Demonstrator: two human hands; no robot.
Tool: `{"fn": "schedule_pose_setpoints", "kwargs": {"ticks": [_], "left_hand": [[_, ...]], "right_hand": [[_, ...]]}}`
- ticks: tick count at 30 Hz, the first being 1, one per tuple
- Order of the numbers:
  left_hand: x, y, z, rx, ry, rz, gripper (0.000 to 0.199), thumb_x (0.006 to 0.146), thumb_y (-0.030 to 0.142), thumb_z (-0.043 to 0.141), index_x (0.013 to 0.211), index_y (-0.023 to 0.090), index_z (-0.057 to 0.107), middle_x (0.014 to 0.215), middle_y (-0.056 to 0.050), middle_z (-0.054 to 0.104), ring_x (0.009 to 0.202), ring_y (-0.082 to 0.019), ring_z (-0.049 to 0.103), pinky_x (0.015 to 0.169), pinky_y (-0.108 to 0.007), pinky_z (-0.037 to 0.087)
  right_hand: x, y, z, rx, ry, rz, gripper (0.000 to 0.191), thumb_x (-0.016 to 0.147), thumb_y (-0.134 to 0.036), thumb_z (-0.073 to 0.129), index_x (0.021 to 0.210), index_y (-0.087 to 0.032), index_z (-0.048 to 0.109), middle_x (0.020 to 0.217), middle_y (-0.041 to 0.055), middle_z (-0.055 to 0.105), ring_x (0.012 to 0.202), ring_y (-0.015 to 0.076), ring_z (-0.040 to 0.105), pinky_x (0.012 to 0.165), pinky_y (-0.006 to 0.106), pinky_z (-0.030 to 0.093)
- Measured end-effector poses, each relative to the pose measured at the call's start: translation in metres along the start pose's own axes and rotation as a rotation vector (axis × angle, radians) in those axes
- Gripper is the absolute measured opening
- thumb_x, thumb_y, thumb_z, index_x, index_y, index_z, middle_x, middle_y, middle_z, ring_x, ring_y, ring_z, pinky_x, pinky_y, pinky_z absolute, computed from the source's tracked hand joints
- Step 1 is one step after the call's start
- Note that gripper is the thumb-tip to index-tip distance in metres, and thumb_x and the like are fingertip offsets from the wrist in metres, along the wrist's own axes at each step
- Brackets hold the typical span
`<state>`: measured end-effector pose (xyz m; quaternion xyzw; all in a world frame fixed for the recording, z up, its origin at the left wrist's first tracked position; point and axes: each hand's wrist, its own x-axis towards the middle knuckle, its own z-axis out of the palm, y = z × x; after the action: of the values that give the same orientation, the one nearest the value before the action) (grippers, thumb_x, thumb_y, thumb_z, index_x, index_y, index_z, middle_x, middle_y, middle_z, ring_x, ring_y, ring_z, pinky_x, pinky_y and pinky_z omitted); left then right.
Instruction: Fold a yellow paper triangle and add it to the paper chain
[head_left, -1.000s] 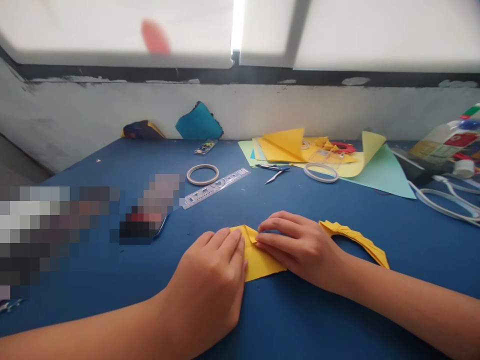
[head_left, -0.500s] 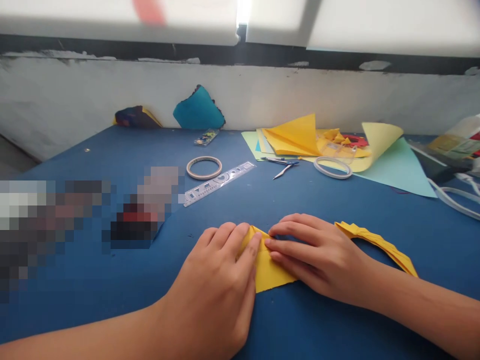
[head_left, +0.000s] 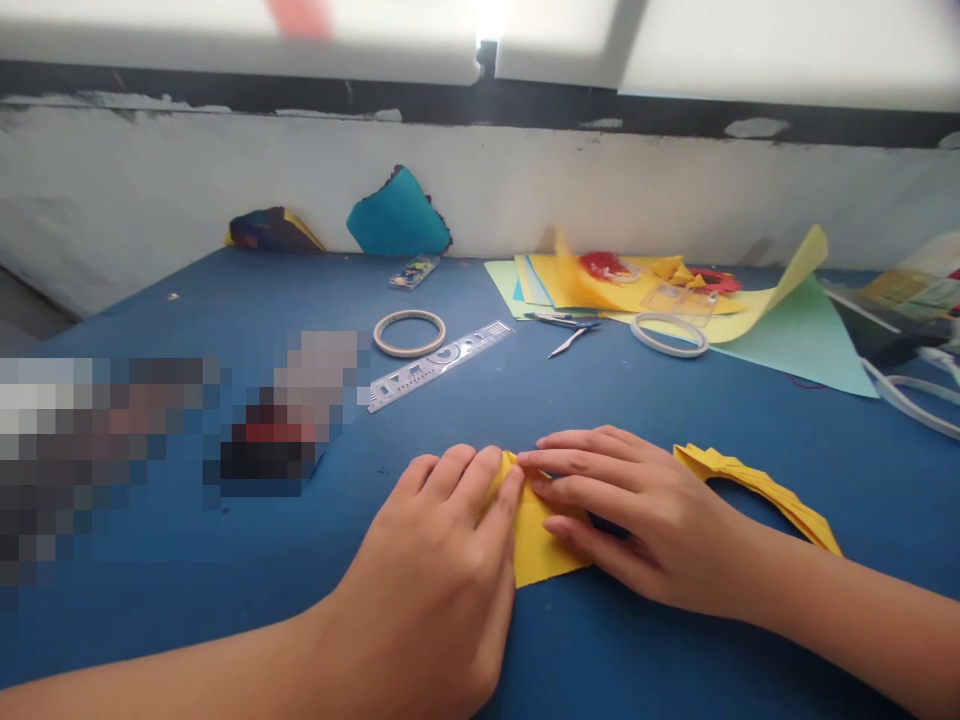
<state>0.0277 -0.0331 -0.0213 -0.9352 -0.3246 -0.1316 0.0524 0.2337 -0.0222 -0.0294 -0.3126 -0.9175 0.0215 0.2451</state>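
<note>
A piece of yellow paper [head_left: 541,550] lies on the blue table in front of me, its top folded to a point. My left hand [head_left: 439,560] is closed over its left side, with the index finger pressed along the fold. From the right, my right hand [head_left: 637,505] grips the folded edge, its fingertips meeting my left index finger near the peak. The right thumb rests at the paper's right side. Much of the paper is hidden under both hands. Beyond my right wrist curves a pleated yellow paper strip [head_left: 757,485].
A clear ruler [head_left: 442,365], a tape roll [head_left: 409,334], a compass [head_left: 574,325] and a white tape roll [head_left: 669,335] lie farther back. Coloured sheets [head_left: 810,350] are piled against the wall, with a white cable [head_left: 911,405] at right. Pixelated objects cover the left side.
My right fingers have slid left and up to the paper's peak, and the right thumb has spread away. At the back, the loose yellow sheets have shifted, uncovering something red.
</note>
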Motion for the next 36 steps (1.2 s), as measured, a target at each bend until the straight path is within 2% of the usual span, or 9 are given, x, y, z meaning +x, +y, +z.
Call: {"fn": "schedule_pose_setpoints", "kwargs": {"ticks": [7,10,13,15,17,21,24,30,36], "left_hand": [[0.000,0.001,0.003,0.008,-0.020,0.006,0.046,0.080,0.019,0.038,0.122,0.004,0.050,0.112,-0.017,0.055,0.099,-0.031,0.047,0.080,-0.046,0.042],[0.000,0.003,0.002,0.015,-0.037,-0.013,0.046,0.080,0.018,0.037,0.122,0.004,0.049,0.112,-0.017,0.056,0.098,-0.030,0.048,0.079,-0.045,0.043],[0.000,0.004,0.001,0.016,-0.045,-0.038,0.044,0.081,0.018,0.037,0.120,0.005,0.051,0.114,-0.017,0.056,0.098,-0.030,0.049,0.078,-0.045,0.043],[0.001,0.005,0.000,0.009,-0.048,-0.045,0.043,0.082,0.018,0.036,0.120,0.006,0.051,0.114,-0.016,0.056,0.097,-0.029,0.050,0.077,-0.044,0.043],[0.001,0.005,-0.001,0.012,-0.037,-0.067,0.041,0.084,0.019,0.034,0.118,0.007,0.053,0.112,-0.015,0.058,0.095,-0.027,0.051,0.077,-0.043,0.044],[0.003,0.005,-0.001,0.123,0.003,-0.233,0.043,0.086,0.026,0.032,0.113,0.004,0.056,0.109,-0.017,0.059,0.098,-0.029,0.051,0.079,-0.045,0.044],[0.003,0.006,0.000,0.208,0.013,-0.332,0.048,0.086,0.032,0.035,0.114,-0.001,0.055,0.115,-0.021,0.056,0.105,-0.033,0.048,0.084,-0.047,0.042],[0.003,0.010,0.000,0.171,0.057,-0.286,0.034,0.086,0.024,0.035,0.099,0.008,0.062,0.112,-0.015,0.058,0.107,-0.029,0.049,0.085,-0.042,0.044],[0.004,0.009,0.000,0.101,0.027,-0.342,0.042,0.085,0.026,0.038,0.121,0.008,0.049,0.116,-0.015,0.058,0.109,-0.029,0.049,0.090,-0.046,0.041]], "right_hand": [[0.003,-0.001,-0.001,-0.003,-0.136,0.070,0.016,0.089,-0.022,0.042,0.098,-0.018,0.055,0.113,0.0080,0.063,0.116,0.0190,0.049,0.092,0.039,0.037],[0.000,-0.001,-0.001,-0.034,-0.038,0.011,0.014,0.088,-0.019,0.044,0.096,-0.018,0.056,0.101,0.0061,0.068,0.107,0.0202,0.055,0.090,0.040,0.037],[-0.004,-0.002,-0.003,-0.078,0.138,-0.101,0.008,0.084,-0.016,0.049,0.082,-0.017,0.057,0.077,0.0031,0.070,0.082,0.0190,0.060,0.081,0.038,0.041],[-0.006,-0.003,-0.004,-0.094,0.181,-0.143,0.010,0.083,-0.015,0.051,0.074,-0.017,0.056,0.067,0.0027,0.067,0.070,0.0171,0.058,0.073,0.035,0.043],[-0.007,-0.004,-0.004,-0.093,0.188,-0.153,0.012,0.082,-0.014,0.052,0.071,-0.016,0.055,0.065,0.0033,0.066,0.066,0.0165,0.056,0.067,0.033,0.043],[-0.006,-0.003,-0.002,-0.073,0.204,-0.163,0.013,0.082,-0.010,0.051,0.071,-0.014,0.056,0.065,0.0045,0.064,0.066,0.0157,0.054,0.064,0.031,0.043],[-0.005,-0.002,0.001,-0.070,0.158,-0.156,0.015,0.084,-0.012,0.048,0.073,-0.014,0.058,0.065,0.0046,0.061,0.068,0.0157,0.053,0.064,0.031,0.041],[-0.006,-0.001,0.004,-0.073,0.090,-0.118,0.018,0.088,-0.016,0.044,0.081,-0.015,0.061,0.066,0.0041,0.056,0.067,0.0152,0.050,0.063,0.031,0.039],[-0.004,-0.001,0.005,-0.022,0.085,-0.112,0.014,0.086,-0.015,0.046,0.080,-0.015,0.058,0.090,0.0075,0.063,0.086,0.0184,0.054,0.071,0.033,0.040]]}}
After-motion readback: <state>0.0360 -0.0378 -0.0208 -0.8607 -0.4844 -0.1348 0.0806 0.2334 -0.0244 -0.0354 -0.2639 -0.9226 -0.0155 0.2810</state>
